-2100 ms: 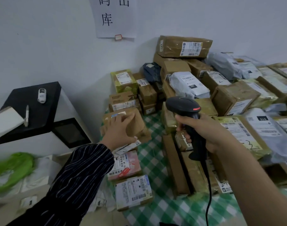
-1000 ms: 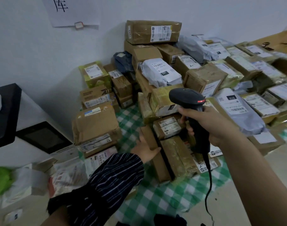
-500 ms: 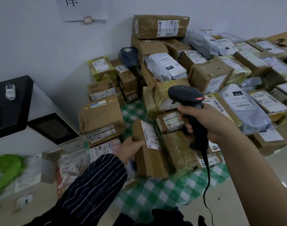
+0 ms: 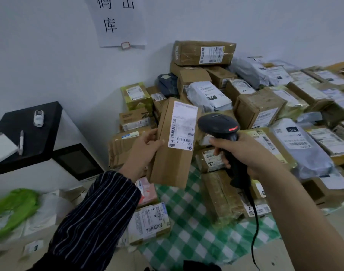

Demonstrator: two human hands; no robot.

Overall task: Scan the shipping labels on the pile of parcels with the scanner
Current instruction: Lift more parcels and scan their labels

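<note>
holding parcel (image 4: 173,153) in left fingers (image 4: 155,142), scanner (image 4: 224,128) beside

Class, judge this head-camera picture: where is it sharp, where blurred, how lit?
Head view: the white shipping label on the long brown cardboard box is fairly sharp; parcels at the right edge are smeared; light is dim and even.

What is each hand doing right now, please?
Left hand: grips the long brown parcel, its shipping label facing the camera.
Right hand: grips the black scanner by its handle.
</note>
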